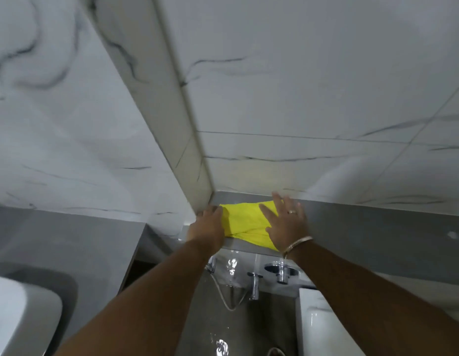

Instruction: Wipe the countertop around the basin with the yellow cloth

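Note:
The yellow cloth lies spread on a grey ledge that runs along the marble wall, close to the corner. My left hand presses its left end with fingers curled over the fabric. My right hand, wearing a ring and a bracelet, lies flat with fingers spread on the cloth's right part. A fold of the cloth hangs over the ledge's front edge. The white basin sits at the lower left on a grey countertop, apart from both hands.
Below the ledge a chrome tap, a round chrome button and a spray hose are fixed to the wall. A white cistern stands at the lower right. Marble walls meet in a corner just left of the cloth.

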The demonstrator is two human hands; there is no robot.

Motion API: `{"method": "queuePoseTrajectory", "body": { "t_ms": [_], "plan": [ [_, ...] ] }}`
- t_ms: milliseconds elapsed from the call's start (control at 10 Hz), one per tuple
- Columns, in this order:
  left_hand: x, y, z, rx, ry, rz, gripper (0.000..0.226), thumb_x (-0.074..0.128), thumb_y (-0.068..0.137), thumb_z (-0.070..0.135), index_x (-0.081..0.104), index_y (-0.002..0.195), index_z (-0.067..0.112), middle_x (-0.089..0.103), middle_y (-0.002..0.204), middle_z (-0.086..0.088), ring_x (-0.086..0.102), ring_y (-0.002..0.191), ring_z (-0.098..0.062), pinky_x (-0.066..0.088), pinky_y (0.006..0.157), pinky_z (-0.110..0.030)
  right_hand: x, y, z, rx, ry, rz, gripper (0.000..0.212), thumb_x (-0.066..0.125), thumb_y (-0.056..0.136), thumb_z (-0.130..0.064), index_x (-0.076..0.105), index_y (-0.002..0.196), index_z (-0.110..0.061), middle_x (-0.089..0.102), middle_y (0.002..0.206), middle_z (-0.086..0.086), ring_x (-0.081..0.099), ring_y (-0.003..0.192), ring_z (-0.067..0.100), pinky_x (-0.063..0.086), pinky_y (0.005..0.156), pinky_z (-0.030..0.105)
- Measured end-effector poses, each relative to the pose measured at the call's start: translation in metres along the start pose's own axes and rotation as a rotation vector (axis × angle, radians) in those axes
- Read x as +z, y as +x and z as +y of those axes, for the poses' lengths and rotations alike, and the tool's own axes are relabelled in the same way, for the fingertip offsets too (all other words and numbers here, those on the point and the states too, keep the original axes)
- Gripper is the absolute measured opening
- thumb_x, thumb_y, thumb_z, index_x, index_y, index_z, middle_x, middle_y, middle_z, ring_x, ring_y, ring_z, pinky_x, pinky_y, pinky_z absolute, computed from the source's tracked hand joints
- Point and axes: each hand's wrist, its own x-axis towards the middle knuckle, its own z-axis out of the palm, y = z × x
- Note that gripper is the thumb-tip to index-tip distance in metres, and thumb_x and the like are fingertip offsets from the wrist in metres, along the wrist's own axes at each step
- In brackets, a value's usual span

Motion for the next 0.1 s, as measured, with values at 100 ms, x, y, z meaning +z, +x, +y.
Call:
{"method": "queuePoseTrajectory", "body": {
  "t_ms": [100],
  "plan": [
    [-0.0108, -0.0229, -0.0043, 0.07, 0.086, 0.063, 0.065, 0.054, 0.094, 0.028, 0.021, 0.149, 0.019, 0.023, 0.158, -0.008, 0.031, 0.14, -0.033, 0.041, 0.103, -0.046, -0.0103, -0.0187, -0.0089, -0.038, -0.08, -0.007, 0.078, 0.087, 0.044, -0.043, 0.061, 0.117, -0.028, 0.051, 0.138, 0.017, 0.052, 0.12, 0.044, 0.042, 0.091, 0.066]
  ]
}}
